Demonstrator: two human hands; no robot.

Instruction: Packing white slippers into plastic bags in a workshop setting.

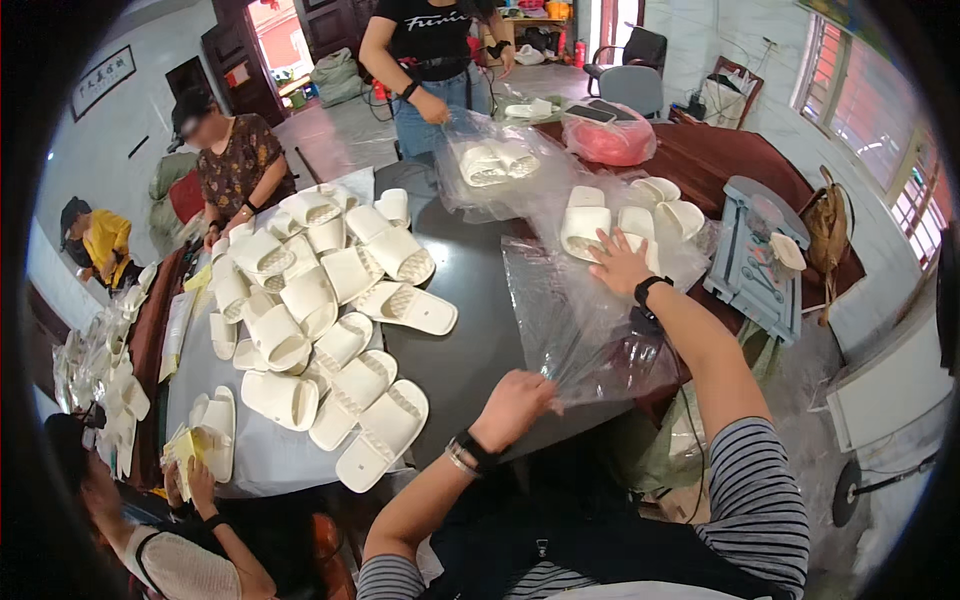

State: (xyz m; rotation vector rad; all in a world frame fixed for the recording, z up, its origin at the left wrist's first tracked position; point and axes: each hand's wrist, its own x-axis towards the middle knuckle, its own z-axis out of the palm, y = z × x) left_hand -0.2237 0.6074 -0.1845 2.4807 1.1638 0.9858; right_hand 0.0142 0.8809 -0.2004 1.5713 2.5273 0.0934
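Observation:
My left hand [515, 400] pinches the near edge of a clear plastic bag [575, 320] that lies on the dark table [470, 300]. Over the far end of that same bag my right hand [620, 262] is spread flat, fingers apart, just below a white slipper [585, 228]. More white slippers [660, 205] lie under clear plastic beyond it. A large heap of white slippers [320, 300] covers the table to my left.
A person in a black shirt [425, 50] stands at the far end handling a bag of slippers [490, 160]. Two more people sit at the left, one at the lower left holding a slipper [215, 430]. A grey tray [755, 255] and a pink bag [612, 140] sit to the right.

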